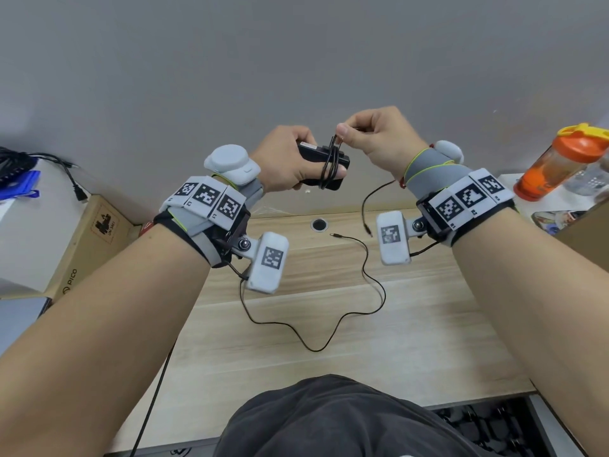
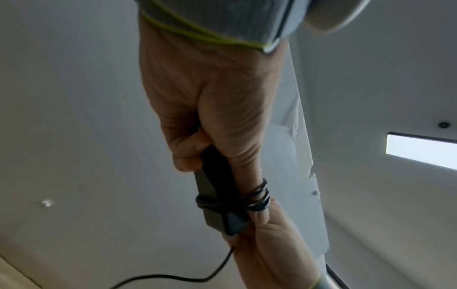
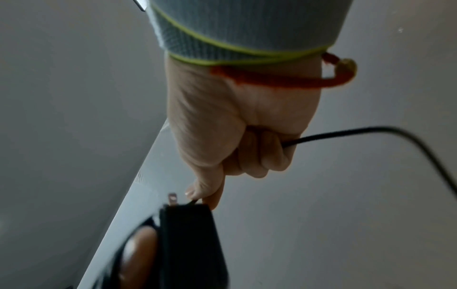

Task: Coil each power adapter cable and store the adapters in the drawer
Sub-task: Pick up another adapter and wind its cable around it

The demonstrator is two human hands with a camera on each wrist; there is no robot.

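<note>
My left hand (image 1: 290, 159) grips a black power adapter (image 1: 321, 166) held up in front of the grey wall. Its thin black cable (image 1: 330, 166) is looped several times round the adapter body and my left thumb (image 2: 257, 197). My right hand (image 1: 372, 133) pinches the cable just above the adapter (image 3: 190, 240) between thumb and forefinger. The cable's free tail (image 1: 369, 199) hangs down from the right hand towards the desk. A metal plug prong (image 3: 172, 199) shows on the adapter's end in the right wrist view.
A second thin black cable (image 1: 362, 291) with a barrel plug lies in curves on the wooden desk (image 1: 428, 324). A cardboard box (image 1: 89, 242) stands at the left, an orange-lidded bottle (image 1: 560, 159) at the right. A drawer (image 1: 494, 423) is open at the lower right.
</note>
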